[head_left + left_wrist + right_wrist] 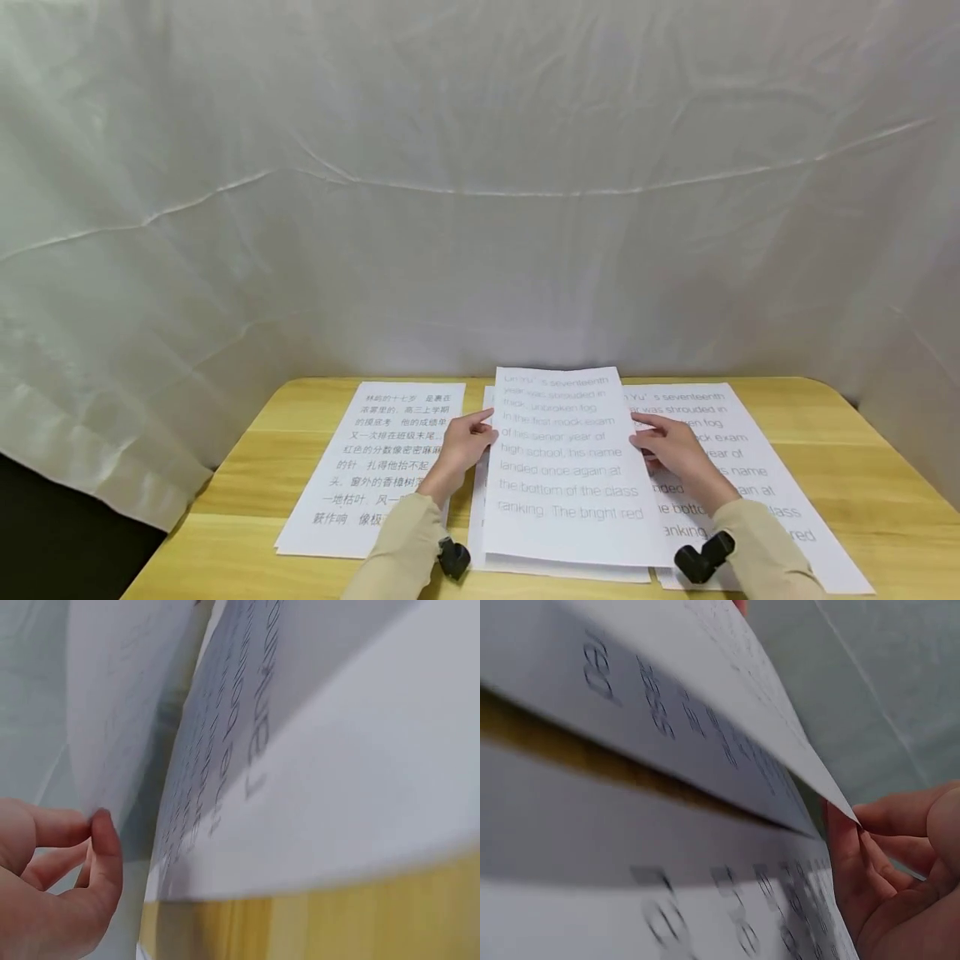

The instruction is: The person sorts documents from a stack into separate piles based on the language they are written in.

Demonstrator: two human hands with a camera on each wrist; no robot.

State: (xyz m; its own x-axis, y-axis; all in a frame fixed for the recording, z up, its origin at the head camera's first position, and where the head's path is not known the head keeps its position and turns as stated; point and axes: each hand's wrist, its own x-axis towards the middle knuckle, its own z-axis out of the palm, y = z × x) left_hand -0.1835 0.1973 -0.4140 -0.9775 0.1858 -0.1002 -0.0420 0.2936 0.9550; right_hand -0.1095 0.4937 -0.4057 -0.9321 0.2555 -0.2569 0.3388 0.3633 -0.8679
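A white sheet of paper [566, 467] printed with large English text is lifted above the middle pile. My left hand [461, 447] pinches its left edge between thumb and finger. On the opposite edge, my right hand [678, 457] holds the same sheet in a pinch. In the right wrist view, the raised sheet [727, 690] slants over a printed page [622, 694] lying below it. The left wrist view has the fingertips [101, 825] at the sheet's edge, with shadow falling on the page underneath. Most of the middle pile [478, 525] is hidden behind the held sheet.
Pages with Chinese text [375, 467] lie on the left of the wooden table [232, 500]. To the right are pages with English text [757, 483], partly covered by the right forearm. A pale grey curtain [480, 250] hangs behind the table's far edge.
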